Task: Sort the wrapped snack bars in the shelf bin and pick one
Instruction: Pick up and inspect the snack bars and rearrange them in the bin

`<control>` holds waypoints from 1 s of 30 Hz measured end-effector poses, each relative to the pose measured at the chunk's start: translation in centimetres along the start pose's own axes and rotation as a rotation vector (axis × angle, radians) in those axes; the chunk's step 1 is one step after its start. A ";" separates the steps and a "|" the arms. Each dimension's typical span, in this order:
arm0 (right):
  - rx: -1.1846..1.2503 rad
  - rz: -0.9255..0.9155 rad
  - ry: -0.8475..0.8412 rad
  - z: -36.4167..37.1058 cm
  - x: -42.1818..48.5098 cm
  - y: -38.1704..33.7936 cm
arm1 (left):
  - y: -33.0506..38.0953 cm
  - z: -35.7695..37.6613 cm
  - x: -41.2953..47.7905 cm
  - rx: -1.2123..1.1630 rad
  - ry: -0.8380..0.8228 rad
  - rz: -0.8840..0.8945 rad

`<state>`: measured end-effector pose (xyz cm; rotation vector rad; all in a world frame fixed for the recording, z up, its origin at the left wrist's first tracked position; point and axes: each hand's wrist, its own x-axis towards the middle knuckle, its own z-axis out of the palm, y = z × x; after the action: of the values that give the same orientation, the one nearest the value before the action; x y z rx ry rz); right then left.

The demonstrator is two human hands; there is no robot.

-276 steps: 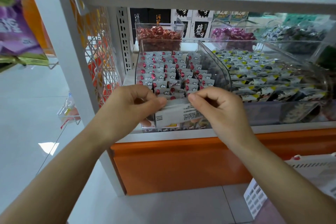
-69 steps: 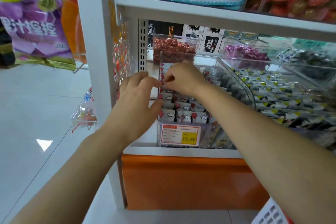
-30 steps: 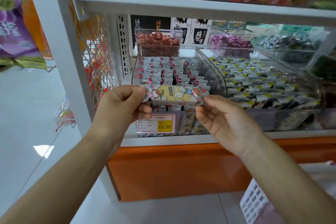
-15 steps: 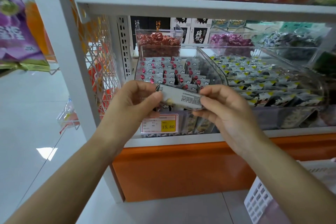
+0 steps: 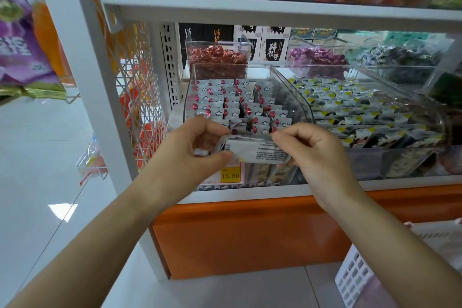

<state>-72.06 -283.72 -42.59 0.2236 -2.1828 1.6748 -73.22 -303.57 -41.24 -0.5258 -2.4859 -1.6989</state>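
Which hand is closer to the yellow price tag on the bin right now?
Left. The left hand grips one end of the snack bar just above the price tag. The right hand pinches the other end, off to the tag's right.

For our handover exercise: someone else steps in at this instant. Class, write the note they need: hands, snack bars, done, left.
Left hand pinches the left end of one snack bar; right hand pinches its right end, printed back showing.
It is held in front of the clear bin.
The other bars stand in rows inside the bin.
Done: one bar picked out.
Left: judge whether the rows need more sorting.
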 end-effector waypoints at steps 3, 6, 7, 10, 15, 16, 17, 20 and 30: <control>-0.029 -0.028 -0.004 0.0 -0.1 -0.1 | 0.2 0.3 -0.1 -0.053 -0.022 -0.028; -0.071 -0.071 -0.034 0.2 -0.2 -0.4 | 0.4 0.2 0.1 -0.108 -0.012 -0.053; -0.076 -0.079 -0.042 0.2 -0.3 -0.5 | 0.4 0.1 0.1 -0.118 -0.017 -0.068; -0.078 -0.084 -0.072 0.2 -0.4 -0.6 | 0.3 -0.3 0.4 -0.150 -0.030 -0.107; -0.077 -0.062 -0.096 0.3 -0.4 -0.8 | 0.2 -0.9 0.6 -0.046 -0.019 -0.064; -0.067 -0.046 -0.090 0.3 -0.4 -0.8 | 0.2 -0.9 0.6 -0.045 -0.013 -0.051; -0.063 -0.032 -0.079 0.3 -0.4 -0.7 | 0.2 -1.0 0.6 -0.047 -0.010 -0.040; -0.060 0.013 -0.045 0.2 -0.3 -0.5 | 0.4 -0.8 0.3 -0.037 -0.060 -0.030; 0.296 0.404 -0.336 -2.3 1.5 -0.5 | 0.6 -0.6 0.1 0.006 -0.118 -0.036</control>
<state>-72.85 -281.47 -41.06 0.1570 -2.3205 2.3369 -73.18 -303.94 -40.49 -0.6009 -2.5958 -1.7209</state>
